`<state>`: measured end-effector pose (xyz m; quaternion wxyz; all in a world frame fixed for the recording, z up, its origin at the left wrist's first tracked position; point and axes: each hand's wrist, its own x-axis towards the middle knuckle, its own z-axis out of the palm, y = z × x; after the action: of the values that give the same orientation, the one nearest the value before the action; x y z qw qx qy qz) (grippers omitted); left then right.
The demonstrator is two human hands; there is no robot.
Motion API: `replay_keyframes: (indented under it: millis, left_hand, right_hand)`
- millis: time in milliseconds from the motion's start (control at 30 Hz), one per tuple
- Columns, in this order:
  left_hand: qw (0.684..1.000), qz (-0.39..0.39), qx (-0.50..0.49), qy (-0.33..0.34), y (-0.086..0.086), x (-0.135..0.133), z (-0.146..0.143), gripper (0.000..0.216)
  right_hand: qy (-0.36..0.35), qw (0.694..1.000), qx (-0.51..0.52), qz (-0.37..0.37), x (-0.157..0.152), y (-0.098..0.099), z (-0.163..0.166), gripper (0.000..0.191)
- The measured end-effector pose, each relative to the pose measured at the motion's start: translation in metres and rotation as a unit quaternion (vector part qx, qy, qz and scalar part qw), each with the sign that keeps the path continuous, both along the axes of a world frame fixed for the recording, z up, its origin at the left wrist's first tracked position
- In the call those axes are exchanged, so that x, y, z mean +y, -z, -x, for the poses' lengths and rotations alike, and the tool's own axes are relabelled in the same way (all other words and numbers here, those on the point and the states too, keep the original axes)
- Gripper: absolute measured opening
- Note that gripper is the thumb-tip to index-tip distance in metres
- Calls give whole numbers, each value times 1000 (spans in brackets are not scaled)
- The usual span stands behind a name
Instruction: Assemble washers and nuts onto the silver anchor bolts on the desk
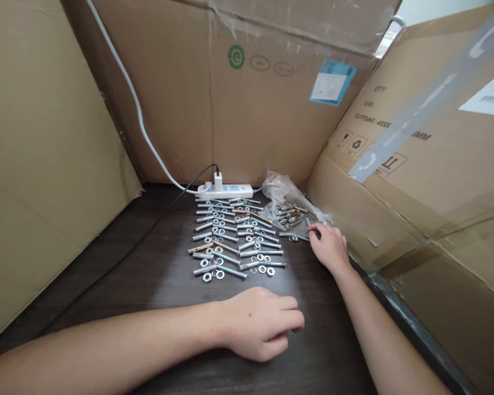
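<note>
My left hand (pixel 267 323) hovers over the near part of the dark table with its fingers curled in. Whatever may be inside them is hidden. At the right, my right hand (pixel 329 247) rests low by the table, thumb and fingers closed at the end of a silver bolt (pixel 302 237). Left of that bolt lies a metal sleeve (pixel 286 234), with small rings beside it. Farther left, bolts, sleeves, nuts and washers lie in two columns; a brass-coloured sleeve (pixel 200 248) stands out among the silver ones, and a hex nut (pixel 207 277) sits at the near end.
A clear plastic bag (pixel 282 189) holds a pile of bolts (pixel 288 215) beyond my right hand. Behind the columns is a white power strip (pixel 242 191) with a plugged-in adapter. A black cable (pixel 135 247) crosses the left side. Cardboard boxes (pixel 168 109) wall in three sides.
</note>
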<state>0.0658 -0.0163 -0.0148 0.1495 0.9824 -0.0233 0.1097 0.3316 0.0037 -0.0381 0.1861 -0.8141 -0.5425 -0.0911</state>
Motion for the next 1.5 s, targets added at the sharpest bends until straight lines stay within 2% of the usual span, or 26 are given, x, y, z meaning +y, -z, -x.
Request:
replay_keyframes:
  millis: [233, 433, 567, 767, 900, 1067, 1167, 1300, 1500]
  left_hand:
    - [1000, 0, -3, 1, 1, 0, 0, 15]
    - [1000, 1, 5, 1, 2, 0, 0, 14]
    - [1000, 0, 8, 0, 0, 0, 0, 13]
    - [1000, 1, 9, -2, -1, 0, 0, 16]
    - [1000, -2, -2, -10, 1, 0, 0, 19]
    - [1000, 9, 4, -5, 1, 0, 0, 20]
    - [1000, 8, 4, -7, 0, 0, 0, 19]
    - [1000, 5, 7, -6, 0, 0, 0, 21]
    - [1000, 7, 9, -6, -1, 0, 0, 20]
  right_hand:
    - [24, 1000, -9, -10, -1, -3, -2, 17]
    - [35, 995, 72, -54, 0, 1, -7, 22]
    - [3, 986, 90, -142, 1, -1, -9, 20]
    - [-49, 965, 71, -248, -3, -16, -2, 19]
    - [-85, 960, 51, -261, -5, -20, 6, 17]
    - [-98, 955, 84, -268, -5, -19, 10, 19]
    - [-105, 933, 131, -318, -6, -20, 11, 25]
    - [-102, 873, 261, -398, -3, -19, 13, 32]
    - [-64, 806, 419, -414, 2, -15, 11, 33]
